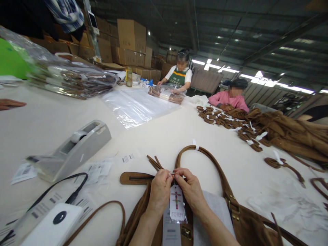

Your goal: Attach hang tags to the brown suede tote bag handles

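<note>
A brown bag (243, 222) with a looped handle (215, 162) lies in front of me. A white hang tag (176, 203) marked TOTEM hangs over it, below my fingers. My left hand (161, 188) and my right hand (189, 186) meet above the tag, both closed in a pinch on its thin string (172, 173). The string's ends are mostly hidden by my fingertips. Under the tag lies a clear plastic sleeve with printed lines (171, 230). To the left of my left hand, a brown zipper end tab (135, 178) sticks out from the bag.
A grey tape dispenser (77, 150) and a white device (52, 225) with a black cable stand on the left. Clear plastic bags (140, 106) lie farther back. Brown straps (222, 118) are heaped at right. Two co-workers work across the table; another person's hand (11, 104) shows at far left.
</note>
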Demonstrator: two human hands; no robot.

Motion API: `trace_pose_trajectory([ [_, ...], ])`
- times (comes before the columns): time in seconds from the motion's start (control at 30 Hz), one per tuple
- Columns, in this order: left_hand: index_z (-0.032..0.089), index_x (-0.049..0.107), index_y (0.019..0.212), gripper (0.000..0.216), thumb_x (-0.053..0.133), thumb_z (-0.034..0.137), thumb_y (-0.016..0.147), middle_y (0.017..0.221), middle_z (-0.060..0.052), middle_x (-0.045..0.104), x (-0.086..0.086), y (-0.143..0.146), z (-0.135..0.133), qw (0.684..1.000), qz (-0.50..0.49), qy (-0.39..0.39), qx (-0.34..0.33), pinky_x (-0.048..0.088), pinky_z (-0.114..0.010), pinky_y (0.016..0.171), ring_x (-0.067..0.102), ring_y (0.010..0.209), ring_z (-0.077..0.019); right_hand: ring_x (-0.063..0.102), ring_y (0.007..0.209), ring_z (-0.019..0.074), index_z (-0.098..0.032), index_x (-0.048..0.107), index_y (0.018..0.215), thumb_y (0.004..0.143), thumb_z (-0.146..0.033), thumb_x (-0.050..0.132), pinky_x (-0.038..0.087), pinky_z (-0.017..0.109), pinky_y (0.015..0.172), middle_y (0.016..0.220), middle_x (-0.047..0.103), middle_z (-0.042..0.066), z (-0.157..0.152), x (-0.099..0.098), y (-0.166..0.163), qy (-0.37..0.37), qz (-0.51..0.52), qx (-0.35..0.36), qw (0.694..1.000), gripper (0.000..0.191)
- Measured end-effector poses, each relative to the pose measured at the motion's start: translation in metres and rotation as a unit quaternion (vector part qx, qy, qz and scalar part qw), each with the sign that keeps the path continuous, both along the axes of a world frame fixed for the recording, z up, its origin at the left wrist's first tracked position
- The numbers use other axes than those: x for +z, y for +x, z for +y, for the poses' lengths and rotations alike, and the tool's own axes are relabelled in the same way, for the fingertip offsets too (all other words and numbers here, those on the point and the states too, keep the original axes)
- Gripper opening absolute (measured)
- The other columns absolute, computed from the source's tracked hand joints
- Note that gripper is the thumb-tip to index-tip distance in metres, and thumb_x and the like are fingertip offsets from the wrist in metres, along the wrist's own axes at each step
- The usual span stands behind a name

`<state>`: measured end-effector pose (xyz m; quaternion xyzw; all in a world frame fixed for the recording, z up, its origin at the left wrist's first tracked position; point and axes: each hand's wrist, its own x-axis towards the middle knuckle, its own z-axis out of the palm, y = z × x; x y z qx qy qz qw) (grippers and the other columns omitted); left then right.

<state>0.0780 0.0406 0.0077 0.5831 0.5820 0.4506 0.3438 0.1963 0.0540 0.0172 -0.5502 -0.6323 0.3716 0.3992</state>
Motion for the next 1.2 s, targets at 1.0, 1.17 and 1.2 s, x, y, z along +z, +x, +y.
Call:
trace_pose_trajectory([
  [1.0, 0.016, 0.058, 0.063, 0.015, 0.049, 0.026, 0.07, 0.076, -0.002, 0.059, 0.007, -0.007, 0.0, 0.987, -0.161, -0.02, 0.011, 0.04, -0.027, 0.071, 0.053, 0.074, -0.0157, 0.054, 0.082, 0.0198, -0.018, 0.059, 0.075, 0.073, -0.04, 0.053, 0.042, 0.03, 0.072, 0.088, 0.061, 0.005, 0.002, -0.001, 0.003, -0.071, 0.114, -0.024, 0.991, 0.024],
  [1.17, 0.014, 0.06, 0.066, 0.012, 0.054, 0.024, 0.068, 0.066, 0.0, 0.059, 0.011, -0.009, -0.003, 0.929, -0.357, -0.097, -0.021, 0.038, -0.021, 0.06, 0.049, 0.063, -0.0112, 0.05, 0.085, 0.0235, -0.02, 0.055, 0.08, 0.076, -0.041, 0.048, 0.037, 0.036, 0.076, 0.087, 0.057, 0.007, -0.018, 0.013, 0.005, 0.036, -0.098, -0.067, 0.992, 0.022],
  [1.2, 0.013, 0.06, 0.066, 0.012, 0.054, 0.023, 0.067, 0.066, -0.001, 0.06, 0.012, -0.009, -0.004, 0.923, -0.371, -0.102, -0.027, 0.037, -0.021, 0.059, 0.049, 0.063, -0.0111, 0.05, 0.083, 0.0246, -0.021, 0.054, 0.078, 0.075, -0.041, 0.049, 0.035, 0.037, 0.075, 0.085, 0.057, 0.007, -0.026, 0.017, 0.004, 0.051, -0.166, -0.071, 0.982, 0.021],
])
